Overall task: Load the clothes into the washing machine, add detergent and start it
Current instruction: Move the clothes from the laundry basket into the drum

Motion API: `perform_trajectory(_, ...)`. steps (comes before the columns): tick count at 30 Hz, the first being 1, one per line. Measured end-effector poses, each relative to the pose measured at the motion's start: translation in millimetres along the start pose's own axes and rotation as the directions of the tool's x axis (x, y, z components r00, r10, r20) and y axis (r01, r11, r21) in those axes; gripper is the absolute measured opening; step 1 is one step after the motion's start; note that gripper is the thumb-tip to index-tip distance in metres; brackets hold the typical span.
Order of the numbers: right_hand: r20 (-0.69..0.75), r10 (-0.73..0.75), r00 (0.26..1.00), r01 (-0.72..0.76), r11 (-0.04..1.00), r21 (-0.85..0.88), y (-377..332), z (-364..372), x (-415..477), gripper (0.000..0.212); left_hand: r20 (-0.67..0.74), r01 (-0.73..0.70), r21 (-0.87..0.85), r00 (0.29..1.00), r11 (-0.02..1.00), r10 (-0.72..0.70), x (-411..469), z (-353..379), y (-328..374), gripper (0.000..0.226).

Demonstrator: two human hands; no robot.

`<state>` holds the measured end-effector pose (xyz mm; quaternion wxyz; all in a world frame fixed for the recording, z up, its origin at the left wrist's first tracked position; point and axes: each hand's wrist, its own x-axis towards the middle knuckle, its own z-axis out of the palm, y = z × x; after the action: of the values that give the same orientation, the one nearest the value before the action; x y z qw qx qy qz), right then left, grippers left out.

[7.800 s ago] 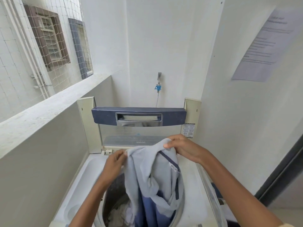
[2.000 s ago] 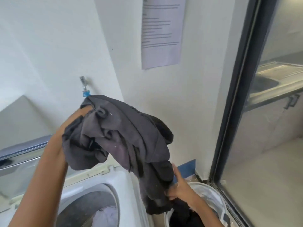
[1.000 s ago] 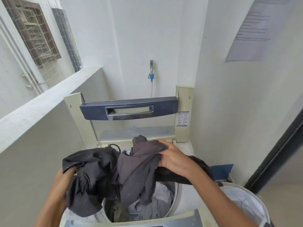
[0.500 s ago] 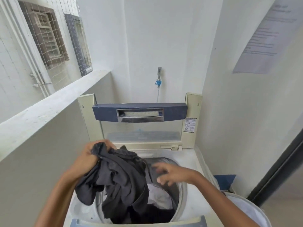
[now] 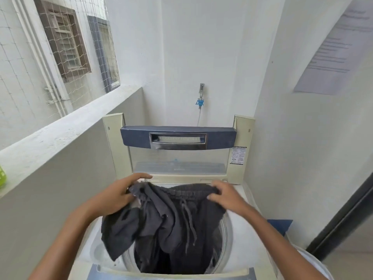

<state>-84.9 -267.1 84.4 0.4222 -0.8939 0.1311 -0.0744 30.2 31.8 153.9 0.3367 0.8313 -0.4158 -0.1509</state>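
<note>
A narrow white-walled laundry nook, with a concrete ledge (image 5: 60, 134) and netted windows on the left, holds a top-loading washing machine (image 5: 94, 245). Its lid (image 5: 177, 138) stands upright at the back. Above the lid a tap (image 5: 201, 91) with a blue hose fitting is fixed to the wall, and a printed notice (image 5: 335, 53) hangs on the right wall.

The 2 hands hold dark grey drawstring bottoms (image 5: 171, 219) by the elastic waistband, stretched across the back of the drum opening. The left hand (image 5: 119, 190) pinches 1 end, the right hand (image 5: 226, 197) grips the other with curled fingers. The legs hang down into the drum (image 5: 221, 237), and 1 fold drapes over its left rim. A white laundry basket (image 5: 314, 263) sits at the lower right.
</note>
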Motion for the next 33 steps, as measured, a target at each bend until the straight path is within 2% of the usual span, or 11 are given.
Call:
perform_trajectory(2,-0.174,-0.017,0.985,0.012,0.999,-0.03,-8.0,-20.7,2.6,0.027,0.004,0.064,0.009,0.998,0.998,-0.064,-0.2,1.3,-5.1,0.051)
perform_trajectory(5,-0.321,-0.057,0.945,0.053,0.998,-0.02,-24.3,-39.0,6.4,0.015,0.122,0.071,-0.163,0.991,0.984,-0.051,-1.5,2.2,0.9,0.032)
perform_trajectory(6,-0.364,-0.063,0.929,0.066,0.998,-0.003,-29.6,-41.4,7.1,0.01,0.181,0.087,-0.088,0.981,0.992,-0.07,-1.2,2.2,0.7,0.029)
perform_trajectory(8,-0.433,-0.092,0.897,0.104,0.995,0.004,-40.7,-42.9,7.0,0.007,0.255,0.136,0.24,0.947,0.961,-0.198,0.3,6.0,-0.2,0.023)
perform_trajectory(11,-0.459,-0.19,0.868,0.107,0.974,-0.201,-55.8,-47.9,2.5,0.008,0.015,0.238,0.621,0.949,0.747,-0.315,3.3,9.5,5.5,0.01)
perform_trajectory(13,-0.434,-0.232,0.871,-0.007,0.875,-0.484,-60.6,-56.3,1.6,0.021,-0.251,0.362,0.617,0.932,0.699,-0.261,5.7,6.2,12.2,0.016)
perform_trajectory(15,-0.408,-0.203,0.89,-0.086,0.804,-0.589,-62.9,-65.7,5.6,0.031,-0.499,0.418,0.536,0.858,0.733,-0.125,11.2,2.2,18.8,0.019)
perform_trajectory(18,-0.431,-0.101,0.896,-0.067,0.931,-0.358,-76.6,-80.5,15.9,0.036,-0.651,0.362,0.541,0.751,0.759,0.106,18.9,-2.9,33.1,0.028)
perform_trajectory(22,-0.67,-0.205,0.714,0.201,0.976,-0.085,-122.1,-109.1,17.3,0.019,-0.636,0.316,0.674,0.708,0.668,0.307,21.3,-14.6,57.0,0.061)
perform_trajectory(26,-0.749,-0.336,0.571,0.468,0.883,-0.039,-155.6,-116.4,4.3,0.007,-0.722,0.342,0.604,0.617,0.72,0.313,16.5,-27.5,77.5,0.068)
perform_trajectory(33,-0.703,-0.457,0.544,0.557,0.824,-0.104,-130.9,-85.2,7.8,0.016,-0.768,0.359,0.537,0.583,0.763,0.267,17.5,-30.2,58.4,0.07)
